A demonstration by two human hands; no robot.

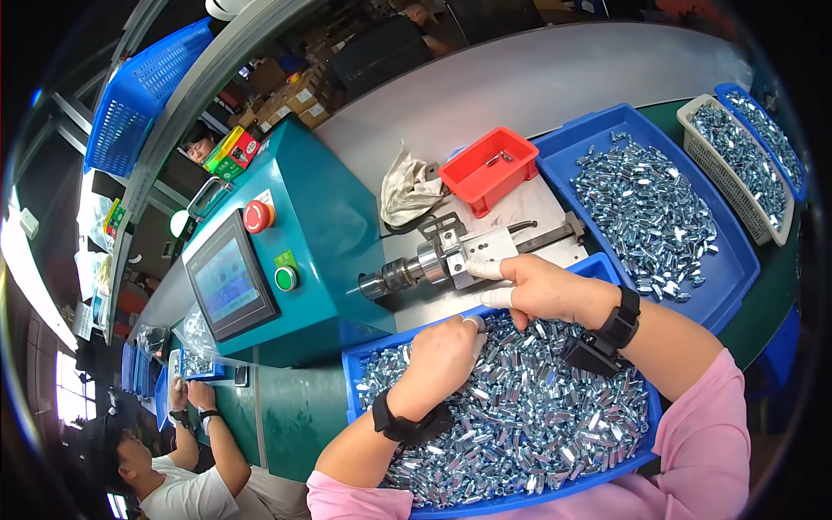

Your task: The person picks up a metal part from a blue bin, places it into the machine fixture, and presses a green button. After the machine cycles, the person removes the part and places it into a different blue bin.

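My right hand (550,290) reaches to the clamp block (472,256) of a small metal fixture. White covers are on its fingertips, and the two visible fingers stretch out apart; I see nothing between them. My left hand (442,355) is closed, knuckles up, over the near blue bin (351,373). Its fingertips are mostly hidden, so what they hold does not show. Heaped in that bin are many small shiny hexagonal metal pieces (529,416). A round steel chuck (399,275) lines up with the fixture and comes from the teal machine (325,208).
A red tray (490,178) holding a few pieces stands behind the fixture, beside a crumpled cloth (407,186). Another blue bin (737,286) of pieces is at right, then a beige basket (737,169). A screen (230,277) and red stop button (258,217) face left. A co-worker (186,477) sits lower left.
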